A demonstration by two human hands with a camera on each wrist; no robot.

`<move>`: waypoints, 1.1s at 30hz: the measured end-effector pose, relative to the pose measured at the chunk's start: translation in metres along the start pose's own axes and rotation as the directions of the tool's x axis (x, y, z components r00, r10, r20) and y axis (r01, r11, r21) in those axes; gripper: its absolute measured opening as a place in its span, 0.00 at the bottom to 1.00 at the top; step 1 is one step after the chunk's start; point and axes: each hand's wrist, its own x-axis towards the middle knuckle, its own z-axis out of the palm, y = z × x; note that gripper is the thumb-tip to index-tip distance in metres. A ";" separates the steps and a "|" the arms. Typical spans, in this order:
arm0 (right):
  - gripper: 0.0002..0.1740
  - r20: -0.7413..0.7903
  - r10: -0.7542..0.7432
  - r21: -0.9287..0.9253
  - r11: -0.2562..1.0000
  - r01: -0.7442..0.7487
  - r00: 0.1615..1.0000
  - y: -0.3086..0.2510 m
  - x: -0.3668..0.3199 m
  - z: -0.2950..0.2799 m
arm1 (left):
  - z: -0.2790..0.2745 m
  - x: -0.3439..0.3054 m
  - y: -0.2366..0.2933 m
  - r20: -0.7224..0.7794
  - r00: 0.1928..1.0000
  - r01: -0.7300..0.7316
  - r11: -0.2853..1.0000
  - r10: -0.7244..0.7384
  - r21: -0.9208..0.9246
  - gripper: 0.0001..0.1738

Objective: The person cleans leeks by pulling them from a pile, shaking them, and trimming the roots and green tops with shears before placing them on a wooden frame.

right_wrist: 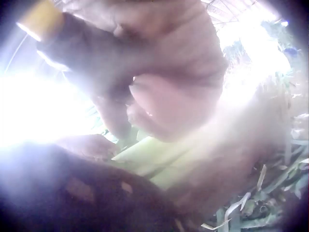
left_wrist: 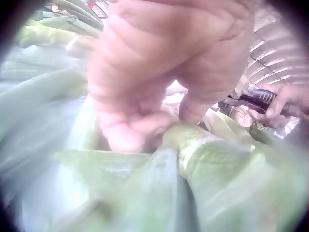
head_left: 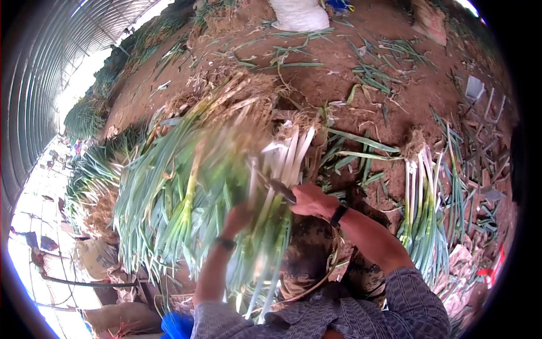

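Note:
My left hand (head_left: pixel 240 219), blurred in the head view, is low over the leaves of a big heap of green onions (head_left: pixel 164 192). In the left wrist view its fingers (left_wrist: pixel 123 137) curl in and pinch a green onion stalk (left_wrist: pixel 193 150). My right hand (head_left: pixel 311 200) grips the dark handle of a knife-like tool (head_left: pixel 280 190), whose thin end points toward the blurred stalks. The left wrist view also shows this dark handle (left_wrist: pixel 260 98). Beside the tool lie white onion stems (head_left: pixel 294 155) with roots at the far end.
A separate bunch of green onions (head_left: pixel 420 198) lies to the right. Cut leaves (head_left: pixel 372 76) litter the brown soil. A white sack (head_left: pixel 299 14) stands at the far side, and another onion pile (head_left: pixel 96 186) is on the left. Camouflage-patterned legs (head_left: pixel 307 254) are below the hands.

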 end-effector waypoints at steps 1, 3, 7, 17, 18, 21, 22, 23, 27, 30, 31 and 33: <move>0.17 0.003 0.011 0.012 1.000 -0.011 1.000 0.001 0.000 -0.001 | 0.000 0.002 0.000 0.000 1.000 0.002 1.000 -0.002 -0.004 0.13; 0.17 0.005 0.059 0.046 0.997 -0.059 0.998 0.003 0.001 -0.003 | 0.000 0.002 0.001 -0.002 1.000 0.012 1.000 -0.012 -0.015 0.15; 0.16 0.074 0.043 0.065 0.997 -0.047 0.996 0.001 0.001 -0.009 | -0.010 -0.017 0.036 -0.214 0.975 0.111 0.967 -0.061 0.229 0.19; 0.18 0.007 -0.019 0.095 0.995 0.019 1.000 0.000 0.001 -0.001 | -0.001 -0.029 0.033 -0.191 0.974 0.164 0.959 -0.120 0.233 0.19; 0.18 -0.003 0.022 0.100 0.995 -0.022 1.000 0.001 0.001 -0.001 | -0.003 -0.028 0.036 -0.181 0.975 0.170 0.960 -0.131 0.221 0.19; 0.20 0.005 0.072 0.071 0.995 -0.072 0.997 0.002 0.009 -0.001 | -0.007 -0.026 0.039 -0.163 0.975 0.183 0.960 -0.149 0.212 0.20; 0.20 0.040 0.046 0.032 0.998 -0.047 0.998 0.003 0.009 0.002 | -0.008 -0.027 0.038 -0.156 0.975 0.188 0.959 -0.157 0.212 0.20; 0.20 0.078 0.022 -0.005 1.000 -0.022 0.997 0.004 0.009 0.006 | -0.007 -0.030 0.035 -0.147 0.977 0.182 0.962 -0.154 0.201 0.21; 0.17 0.008 0.048 0.030 0.998 -0.048 0.999 0.003 0.011 0.003 | -0.005 -0.033 0.031 -0.143 0.980 0.167 0.968 -0.142 0.185 0.20; 0.14 0.018 -0.035 0.025 0.999 0.035 0.999 0.001 0.002 0.003 | -0.007 -0.038 0.032 -0.132 0.976 0.191 0.969 -0.171 0.158 0.19; 0.17 0.003 -0.001 0.050 0.999 0.001 1.000 0.005 0.006 0.005 | -0.007 -0.037 0.032 -0.122 0.976 0.196 0.970 -0.179 0.143 0.18; 0.21 0.000 0.044 0.078 0.996 -0.044 0.999 0.007 0.007 0.002 | -0.003 -0.035 0.025 -0.140 0.979 0.165 0.979 -0.148 0.119 0.16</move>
